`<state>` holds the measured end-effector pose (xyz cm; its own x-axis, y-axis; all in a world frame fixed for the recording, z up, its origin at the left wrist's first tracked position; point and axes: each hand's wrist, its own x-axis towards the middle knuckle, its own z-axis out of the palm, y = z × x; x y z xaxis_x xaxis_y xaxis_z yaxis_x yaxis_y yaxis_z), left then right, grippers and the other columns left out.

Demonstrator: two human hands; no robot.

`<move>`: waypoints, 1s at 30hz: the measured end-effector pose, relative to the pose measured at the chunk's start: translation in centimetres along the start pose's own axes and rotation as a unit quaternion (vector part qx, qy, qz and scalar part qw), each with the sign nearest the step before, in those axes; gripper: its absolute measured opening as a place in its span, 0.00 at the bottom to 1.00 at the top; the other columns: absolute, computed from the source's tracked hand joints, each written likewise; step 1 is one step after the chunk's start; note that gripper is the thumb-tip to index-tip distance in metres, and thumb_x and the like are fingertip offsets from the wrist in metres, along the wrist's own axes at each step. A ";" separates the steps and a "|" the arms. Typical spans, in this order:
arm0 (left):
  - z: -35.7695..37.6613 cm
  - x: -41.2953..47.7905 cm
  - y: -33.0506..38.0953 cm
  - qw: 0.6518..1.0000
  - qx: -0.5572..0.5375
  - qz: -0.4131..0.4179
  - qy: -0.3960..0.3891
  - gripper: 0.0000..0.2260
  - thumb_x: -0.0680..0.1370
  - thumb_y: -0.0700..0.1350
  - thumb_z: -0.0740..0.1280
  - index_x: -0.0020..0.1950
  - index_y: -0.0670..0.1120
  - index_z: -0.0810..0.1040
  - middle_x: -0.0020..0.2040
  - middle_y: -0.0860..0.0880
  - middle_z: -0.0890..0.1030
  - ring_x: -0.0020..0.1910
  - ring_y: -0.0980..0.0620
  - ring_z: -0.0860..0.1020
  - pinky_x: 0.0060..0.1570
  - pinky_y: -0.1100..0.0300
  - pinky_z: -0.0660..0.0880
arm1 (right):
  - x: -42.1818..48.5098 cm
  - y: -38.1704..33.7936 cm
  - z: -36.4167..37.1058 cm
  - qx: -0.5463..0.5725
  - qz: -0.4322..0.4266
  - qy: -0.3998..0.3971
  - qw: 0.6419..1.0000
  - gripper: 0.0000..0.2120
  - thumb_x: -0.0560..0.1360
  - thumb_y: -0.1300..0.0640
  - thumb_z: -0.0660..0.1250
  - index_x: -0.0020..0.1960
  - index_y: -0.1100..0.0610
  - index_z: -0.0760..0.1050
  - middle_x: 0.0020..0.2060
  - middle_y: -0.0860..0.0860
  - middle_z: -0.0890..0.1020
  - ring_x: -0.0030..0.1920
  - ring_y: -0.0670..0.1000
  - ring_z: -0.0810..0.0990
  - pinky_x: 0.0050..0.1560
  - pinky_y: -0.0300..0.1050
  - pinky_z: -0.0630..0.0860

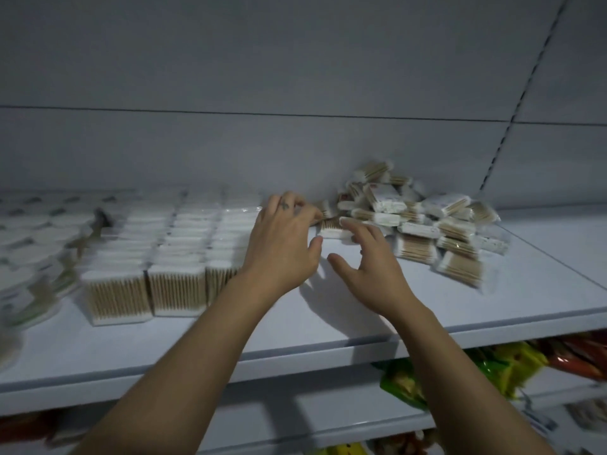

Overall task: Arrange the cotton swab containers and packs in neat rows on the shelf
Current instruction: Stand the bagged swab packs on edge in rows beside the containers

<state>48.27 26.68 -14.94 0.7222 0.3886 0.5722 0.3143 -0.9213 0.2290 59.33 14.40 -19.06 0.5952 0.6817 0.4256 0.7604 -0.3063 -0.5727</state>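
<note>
As the left hand (282,239) curled its fingers at the edge of the heaped packs (427,224), grip too blurred to tell, the right hand (368,261) hovered beside it, spread and empty; the heap sat far right on the shelf (295,343), probably bound for rows beside the lined-up containers (170,257) left.

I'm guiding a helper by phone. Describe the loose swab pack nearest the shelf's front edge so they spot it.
On the white shelf, look right of the neat rows of boxes to the loose pile of packs by the back wall. The pack at its front right corner sits nearest the shelf edge, tan sticks showing.
</note>
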 end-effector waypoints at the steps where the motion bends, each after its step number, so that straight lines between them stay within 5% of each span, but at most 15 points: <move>1: 0.7 0.8 0.4 1.000 0.014 -0.008 -0.015 0.16 0.77 0.51 0.66 0.64 0.50 0.74 0.65 0.48 0.69 0.67 0.48 0.62 0.66 0.52 0.63 | 0.7 0.5 -0.3 0.010 -0.001 0.001 1.000 0.28 0.76 0.48 0.67 0.73 0.48 0.63 0.69 0.49 0.66 0.65 0.49 0.70 0.61 0.42 0.69; 11: 6.1 10.7 0.1 0.970 0.098 -0.101 -0.197 0.21 0.77 0.49 0.66 0.70 0.48 0.71 0.68 0.45 0.73 0.66 0.44 0.72 0.62 0.54 0.70 | 10.0 2.0 -0.2 0.092 -0.006 0.008 0.996 0.24 0.75 0.61 0.64 0.71 0.55 0.66 0.66 0.54 0.69 0.63 0.53 0.72 0.61 0.45 0.68; 20: 11.9 14.5 -1.9 0.932 0.100 -0.117 -0.329 0.23 0.81 0.44 0.62 0.75 0.39 0.63 0.72 0.39 0.69 0.67 0.43 0.71 0.63 0.58 0.64 | 12.1 3.6 2.1 0.188 -0.013 -0.041 0.981 0.34 0.71 0.71 0.60 0.75 0.57 0.58 0.70 0.54 0.64 0.68 0.54 0.68 0.66 0.42 0.65; 24: 13.6 15.1 -2.6 0.930 0.131 -0.152 -0.307 0.21 0.82 0.47 0.58 0.73 0.41 0.64 0.68 0.40 0.72 0.65 0.42 0.71 0.56 0.56 0.67 | 11.7 3.9 2.1 0.212 -0.014 -0.001 0.977 0.36 0.70 0.74 0.58 0.75 0.57 0.58 0.70 0.53 0.64 0.68 0.52 0.67 0.66 0.39 0.62; 30: 12.0 12.9 -2.9 0.968 0.041 -0.179 -0.172 0.12 0.79 0.48 0.64 0.59 0.45 0.78 0.54 0.42 0.81 0.52 0.43 0.79 0.46 0.57 0.73 | 11.2 4.8 1.9 0.221 -0.034 -0.002 0.975 0.31 0.73 0.72 0.58 0.74 0.55 0.61 0.71 0.52 0.65 0.69 0.49 0.64 0.58 0.19 0.47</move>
<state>64.09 34.54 -17.64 0.7158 0.6776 0.1686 0.6204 -0.7280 0.2920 69.14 21.86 -18.39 0.5453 0.6935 0.4708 0.6116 0.0549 -0.7892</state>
